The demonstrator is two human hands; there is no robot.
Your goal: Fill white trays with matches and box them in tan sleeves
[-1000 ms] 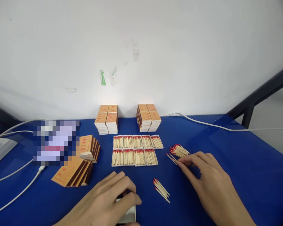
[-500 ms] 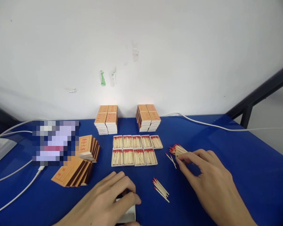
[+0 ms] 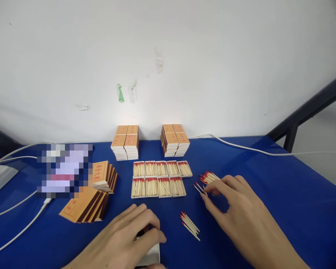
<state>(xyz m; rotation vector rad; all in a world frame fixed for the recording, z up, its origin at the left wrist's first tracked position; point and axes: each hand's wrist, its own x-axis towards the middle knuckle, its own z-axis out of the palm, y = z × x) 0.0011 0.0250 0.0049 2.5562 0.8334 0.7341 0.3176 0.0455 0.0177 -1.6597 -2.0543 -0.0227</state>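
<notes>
My right hand (image 3: 235, 209) is closed in a pinch at a few loose matches (image 3: 197, 188), their red heads pointing up and left. Just behind its fingers lies a larger heap of matches (image 3: 210, 176), partly covered by the hand. My left hand (image 3: 128, 235) is curled over a white matchbox tray (image 3: 154, 256) at the bottom of the view; the palm hides most of it. Between the hands, a small bunch of matches (image 3: 189, 225) lies on the blue table (image 3: 229, 157). Beyond them, two rows of trays (image 3: 158, 196) hold red-headed matches.
Two stacks of matchboxes, a left stack (image 3: 125, 142) and a right stack (image 3: 175, 140), stand by the wall. More orange matchboxes (image 3: 84, 205) lean in piles at the left, beside a blurred-out device (image 3: 70, 164) with a white cable (image 3: 25, 233).
My right hand has shifted slightly left and toward me, from the heap to the loose matches at its near edge. My left hand stays over the tray.
</notes>
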